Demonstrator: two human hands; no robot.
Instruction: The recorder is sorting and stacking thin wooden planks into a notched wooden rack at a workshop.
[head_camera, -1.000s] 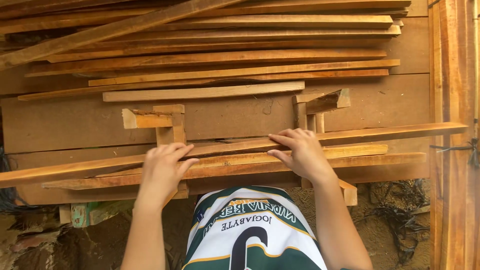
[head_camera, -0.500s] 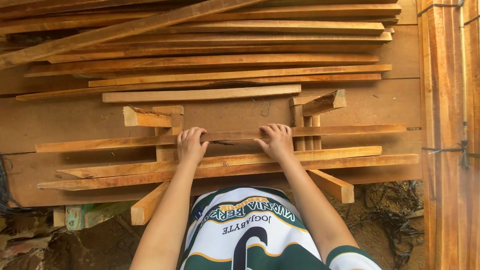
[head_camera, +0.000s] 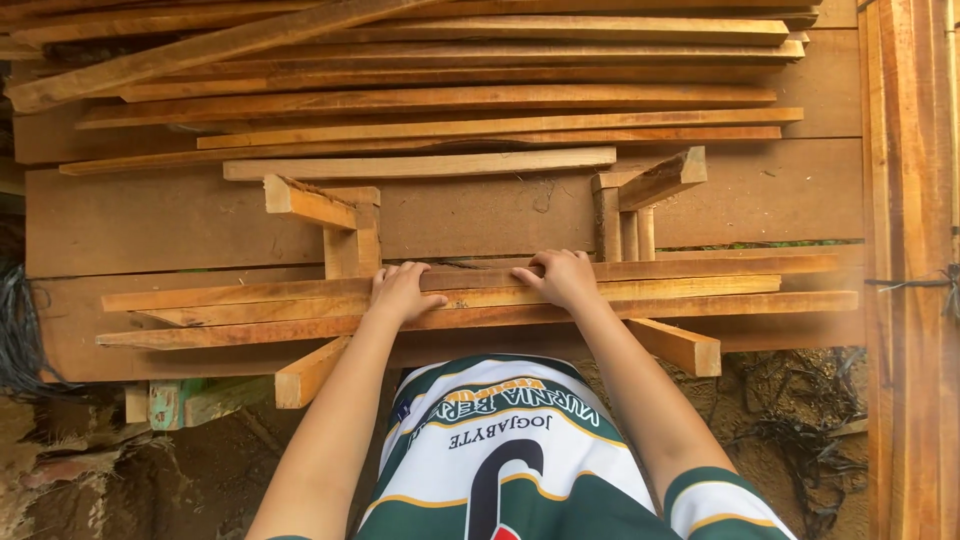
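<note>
The far ends of the stacked boards (head_camera: 480, 95) ran out of view at the top and left, and the upright planks (head_camera: 905, 250) to the right of the right hand were cut off at the edge. Under both wrists the near edge of the worktop (head_camera: 200, 215) was hidden by the person's shirt (head_camera: 510, 450), and whether any thumb curled under a strip could not be made out. No bins or boxes showed.

The left hand (head_camera: 400, 290) lay palm down with fingers curled over the far edge of the long thin wooden strips (head_camera: 700, 285), pressing rather than closed around them. The right hand (head_camera: 562, 277) did the same just to its right, its grip loose, fingertips hooked over the farthest strip. Three such strips lay side by side and touching, running left and right beyond both hands, directly under the palms.

Beyond the left hand stood a small wooden bracket (head_camera: 340, 225); beyond the right hand stood a second bracket (head_camera: 640, 195). Nearer than the hands, two short support pieces (head_camera: 680, 345) jutted out from under the strips toward the person.
</note>
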